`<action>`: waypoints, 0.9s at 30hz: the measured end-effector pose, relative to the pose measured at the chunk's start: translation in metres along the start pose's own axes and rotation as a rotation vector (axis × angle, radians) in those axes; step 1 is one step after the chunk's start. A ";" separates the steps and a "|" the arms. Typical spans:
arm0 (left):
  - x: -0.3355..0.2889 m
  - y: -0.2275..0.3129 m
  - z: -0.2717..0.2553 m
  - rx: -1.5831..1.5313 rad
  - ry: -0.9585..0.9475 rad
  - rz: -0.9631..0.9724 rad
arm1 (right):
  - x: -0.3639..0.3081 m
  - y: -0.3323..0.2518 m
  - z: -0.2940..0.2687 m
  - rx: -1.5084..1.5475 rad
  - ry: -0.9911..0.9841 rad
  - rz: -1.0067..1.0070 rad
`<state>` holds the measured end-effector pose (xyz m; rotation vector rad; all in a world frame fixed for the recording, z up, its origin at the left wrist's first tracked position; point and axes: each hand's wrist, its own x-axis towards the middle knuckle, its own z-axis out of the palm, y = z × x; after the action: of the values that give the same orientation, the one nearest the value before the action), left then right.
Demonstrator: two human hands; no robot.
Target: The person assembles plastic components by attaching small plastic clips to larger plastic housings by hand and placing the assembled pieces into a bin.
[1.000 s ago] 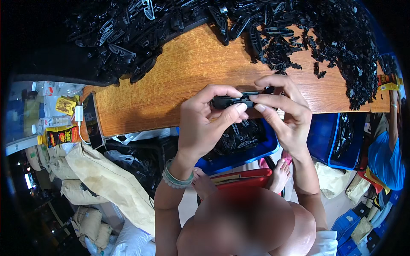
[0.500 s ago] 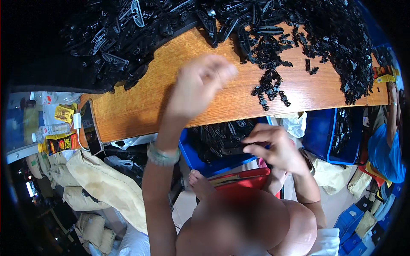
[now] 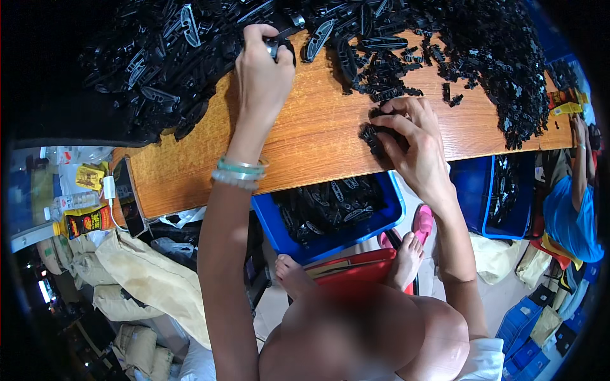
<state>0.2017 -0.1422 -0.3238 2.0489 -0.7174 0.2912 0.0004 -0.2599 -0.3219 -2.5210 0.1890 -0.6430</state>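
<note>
At the near edge of a big heap of long black plastic parts point(image 3: 171, 82), my left hand point(image 3: 262, 82) has its fingers closed around a black part with a grey, shiny side point(image 3: 272, 48). My right hand point(image 3: 416, 143) is lower and to the right, fingers curled in a pinch over a small cluster of black plastic clips point(image 3: 370, 138) near the table's front edge. Its fingertips partly cover the clips they touch. Beyond that hand, more small clips point(image 3: 381, 79) lie loose beside an oval black part point(image 3: 346, 60).
The wooden table point(image 3: 305, 149) carries another heap of small black pieces point(image 3: 502, 76) at right. Below its front edge stands a blue bin point(image 3: 395, 203) holding black parts; a second blue bin point(image 3: 488, 209) is further right. Another person's blue garment point(image 3: 575, 216) shows at far right.
My left hand has gone forward and left to the heap and closed on a black part. My right hand has risen from above the bin to the clips on the table.
</note>
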 end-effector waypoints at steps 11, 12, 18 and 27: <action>-0.027 0.003 -0.032 0.109 0.017 0.122 | 0.008 -0.007 0.008 0.566 0.135 0.204; -0.031 0.014 -0.036 -0.079 0.026 0.104 | 0.008 -0.010 0.001 0.596 0.101 0.222; -0.085 0.038 -0.053 -0.702 -0.343 -0.192 | -0.001 -0.031 -0.012 0.898 0.041 0.385; -0.100 0.049 -0.055 -0.688 -0.483 -0.269 | 0.001 -0.040 0.006 0.688 0.194 0.154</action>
<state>0.0962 -0.0792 -0.3059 1.5176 -0.6884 -0.5572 0.0042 -0.2236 -0.3049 -1.7698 0.1891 -0.7371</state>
